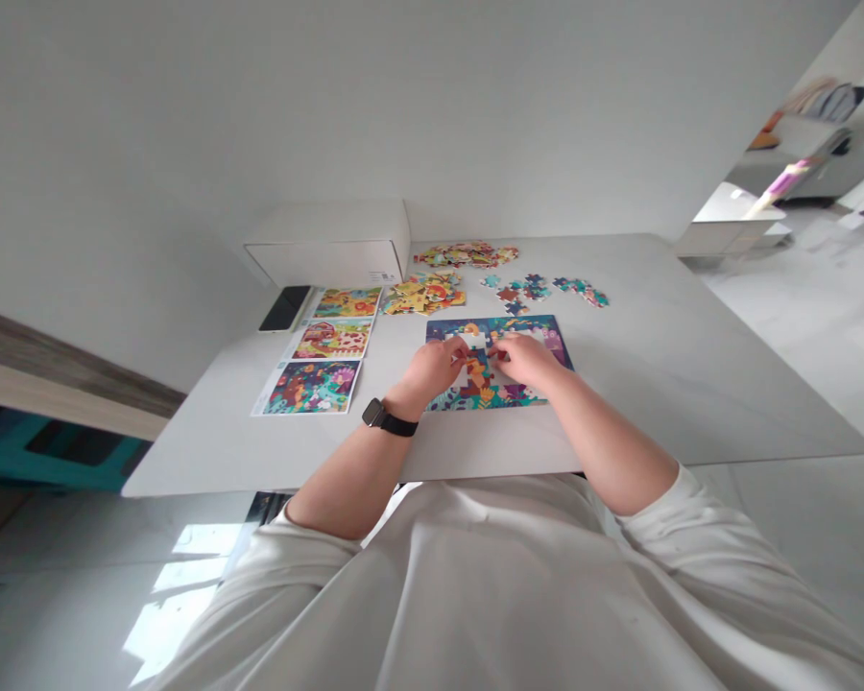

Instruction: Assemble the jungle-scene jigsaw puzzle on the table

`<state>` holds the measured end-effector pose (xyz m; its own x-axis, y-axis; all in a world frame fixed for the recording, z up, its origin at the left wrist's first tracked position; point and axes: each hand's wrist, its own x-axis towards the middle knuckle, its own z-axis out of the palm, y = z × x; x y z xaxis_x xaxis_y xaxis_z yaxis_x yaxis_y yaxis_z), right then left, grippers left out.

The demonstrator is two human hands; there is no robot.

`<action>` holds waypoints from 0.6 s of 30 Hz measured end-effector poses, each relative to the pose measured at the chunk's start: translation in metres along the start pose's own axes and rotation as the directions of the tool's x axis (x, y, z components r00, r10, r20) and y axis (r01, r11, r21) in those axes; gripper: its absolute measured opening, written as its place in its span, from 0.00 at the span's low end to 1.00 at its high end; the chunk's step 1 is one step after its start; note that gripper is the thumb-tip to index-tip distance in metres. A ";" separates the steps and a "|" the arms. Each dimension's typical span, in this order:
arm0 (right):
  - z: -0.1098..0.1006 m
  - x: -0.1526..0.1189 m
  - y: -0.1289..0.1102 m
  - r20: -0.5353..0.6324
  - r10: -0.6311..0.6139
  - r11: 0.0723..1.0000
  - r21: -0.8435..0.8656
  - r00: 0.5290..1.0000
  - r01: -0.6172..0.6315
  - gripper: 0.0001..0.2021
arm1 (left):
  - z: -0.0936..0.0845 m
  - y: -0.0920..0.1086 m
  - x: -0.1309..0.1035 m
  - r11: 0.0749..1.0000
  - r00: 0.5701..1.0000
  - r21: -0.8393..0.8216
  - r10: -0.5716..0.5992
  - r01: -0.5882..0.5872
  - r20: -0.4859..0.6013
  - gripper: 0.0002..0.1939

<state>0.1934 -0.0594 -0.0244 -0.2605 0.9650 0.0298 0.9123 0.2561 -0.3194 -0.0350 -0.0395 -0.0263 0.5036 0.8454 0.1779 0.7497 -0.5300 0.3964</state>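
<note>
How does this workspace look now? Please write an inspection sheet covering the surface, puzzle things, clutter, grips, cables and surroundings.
Surface: pale table with rounded corners.
Job's things: puzzle with white gaps; yellow pieces, mixed pieces near the wall, bluish pieces; three printed pictures.
Clutter: phone-like device; white box.
Grips: left grip and right grip at the puzzle, fingers bent; cannot tell whether either holds a piece.
Cables: nothing seen.
Surroundings: pale floor; teal object at lower left; right background blurred.
</note>
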 end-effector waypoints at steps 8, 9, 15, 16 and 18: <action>0.001 0.000 -0.002 -0.012 0.028 0.999 -0.016 1.000 -0.028 0.13 | 0.002 -0.002 0.000 0.999 1.000 -0.043 0.016 -0.015 0.012 0.13; 0.001 0.000 -0.002 -0.014 0.032 0.999 -0.018 0.999 -0.032 0.13 | 0.003 -0.003 0.001 0.999 1.000 -0.046 0.014 -0.014 0.015 0.14; 0.000 0.000 -0.002 -0.002 0.046 0.999 -0.010 0.999 -0.046 0.14 | 0.007 -0.006 0.002 0.997 0.999 -0.078 0.025 -0.023 0.025 0.15; 0.000 0.000 -0.002 0.001 0.049 0.999 -0.011 0.999 -0.049 0.14 | 0.007 -0.007 0.002 0.997 0.999 -0.078 0.030 -0.027 0.028 0.14; 0.001 0.000 -0.002 0.003 0.050 0.999 -0.017 0.999 -0.050 0.13 | 0.006 -0.007 0.002 0.996 0.998 -0.075 0.049 -0.046 0.039 0.14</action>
<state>0.1910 -0.0600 -0.0244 -0.2153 0.9765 0.0108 0.9295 0.2083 -0.3044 -0.0362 -0.0348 -0.0342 0.5559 0.8152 0.1624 0.6914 -0.5619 0.4541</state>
